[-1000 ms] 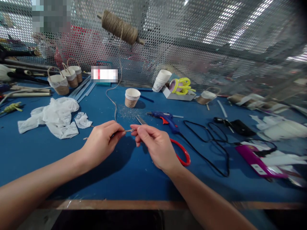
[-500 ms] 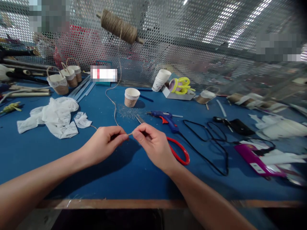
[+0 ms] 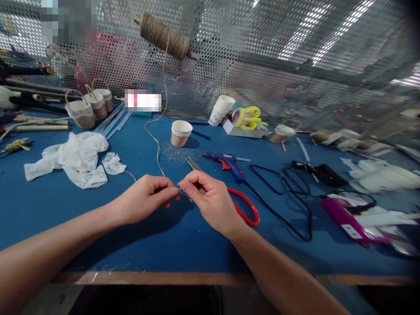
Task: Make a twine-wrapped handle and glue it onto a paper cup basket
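Both my hands meet over the near middle of the blue table, pinching a thin brown twine (image 3: pixel 159 153). My left hand (image 3: pixel 149 197) has thumb and fingers closed on it, and my right hand (image 3: pixel 210 197) pinches it close by, the fingertips nearly touching. From there the twine runs back up to a spool (image 3: pixel 164 37) hung on the mesh. Partly under my right hand lie scissors with red handles (image 3: pixel 247 210). Beyond the hands stands a paper cup (image 3: pixel 181 133) wrapped in brown with a white lace rim.
A blue glue gun (image 3: pixel 229 164) with a black cord lies right of centre. White lace fabric (image 3: pixel 78 159) is heaped at left, with small handled baskets (image 3: pixel 80 114) behind. Stacked white cups (image 3: pixel 221 109) lean by a box of yellow ribbon (image 3: pixel 247 120). A purple item (image 3: pixel 352 221) lies at right.
My fingertips have drawn closer together, and less twine shows between them. The left fingers have loosened slightly from their curl. Objects on the table have stayed where they were.
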Demonstrator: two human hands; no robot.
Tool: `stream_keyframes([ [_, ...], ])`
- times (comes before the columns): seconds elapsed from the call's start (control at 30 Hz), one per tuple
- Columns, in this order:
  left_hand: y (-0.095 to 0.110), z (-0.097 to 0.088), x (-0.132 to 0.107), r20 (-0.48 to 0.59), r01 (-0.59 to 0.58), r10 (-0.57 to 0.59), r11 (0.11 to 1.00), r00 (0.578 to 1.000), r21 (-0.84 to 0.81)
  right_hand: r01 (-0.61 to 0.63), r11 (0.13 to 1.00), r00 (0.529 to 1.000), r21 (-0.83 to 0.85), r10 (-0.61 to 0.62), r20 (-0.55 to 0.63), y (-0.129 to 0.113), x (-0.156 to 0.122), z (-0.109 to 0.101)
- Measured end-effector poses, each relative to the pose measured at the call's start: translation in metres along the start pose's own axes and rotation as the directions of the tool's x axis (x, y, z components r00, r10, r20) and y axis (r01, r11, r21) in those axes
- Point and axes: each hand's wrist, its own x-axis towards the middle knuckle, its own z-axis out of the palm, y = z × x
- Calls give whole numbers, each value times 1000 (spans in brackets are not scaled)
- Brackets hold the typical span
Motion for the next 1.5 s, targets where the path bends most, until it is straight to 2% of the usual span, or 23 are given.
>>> stream_keyframes([
  [0.1,-1,1,0,15,0,0,1000,1000,-17,-31,1000,999,-4,31,-10,2,0,1],
  [0.27,-3,-1,1,-22,-13,13,1000,1000,-1,-157,966,987,208,158,8,6,1,2],
  [0.37,-4,0,1,-61,-45,48,997,997,56,-183,979,983,92,183,4,6,1,2],
  [0.47,-6,2,0,-110,-113,133,979,985,170,-126,986,990,-112,132,50,4,0,2],
  [0.57,-8,4,0,-126,-154,203,936,971,316,-88,977,991,-196,106,85,1,0,1],
  [0.73,-6,3,-1,-94,-175,230,898,969,403,-104,982,986,-157,123,113,2,0,-1],
  [0.87,-4,0,-1,-104,-169,225,906,969,388,-215,976,972,16,213,100,4,2,-2],
  [0.93,-5,0,-1,-115,-169,229,907,967,385,-269,962,960,46,264,90,4,2,-3],
  [1.0,-7,1,-1,-120,-177,242,900,963,398,-273,962,958,-2,272,95,4,3,-3],
  [1.1,-9,2,0,-110,-180,252,880,961,440,-204,972,969,-114,217,119,3,3,-3],
  [1.2,-9,1,1,-86,-154,221,863,972,481,-153,976,978,-152,172,122,2,3,-4],
  [1.33,-9,-2,2,-93,-139,214,853,972,504,-160,984,979,-83,169,114,2,4,-4],
  [1.5,-8,-3,2,-129,-160,242,878,962,452,-329,936,940,127,310,144,3,6,-5],
])
